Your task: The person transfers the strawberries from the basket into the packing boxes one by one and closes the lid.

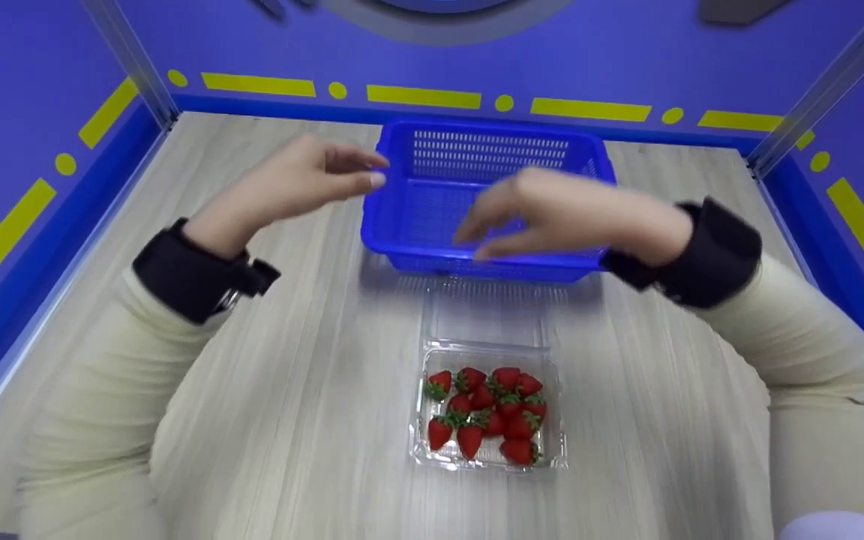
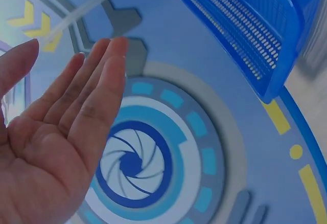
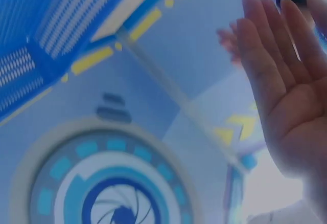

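Observation:
In the head view my left hand (image 1: 308, 178) hovers near the left rim of a blue plastic basket (image 1: 488, 259), its fingers relaxed around nothing. My right hand (image 1: 544, 212), slightly blurred, is held over the basket's front right part and grips nothing. Both wrist views show an open palm: the left hand (image 2: 61, 116) with fairly straight fingers, the right hand (image 3: 291, 81) likewise. Nearer to me on the table, a clear plastic clamshell box (image 1: 488, 463) lies with its lid (image 1: 484, 322) folded back toward the basket. Several red strawberries (image 1: 469, 441) with green leaves sit inside the box.
The wood-grain table (image 1: 289, 420) is bounded by a blue back wall (image 1: 267, 45) with yellow markings and by blue side panels (image 1: 12, 97). Metal corner posts (image 1: 128, 64) stand at the back corners. The basket is close to the back wall.

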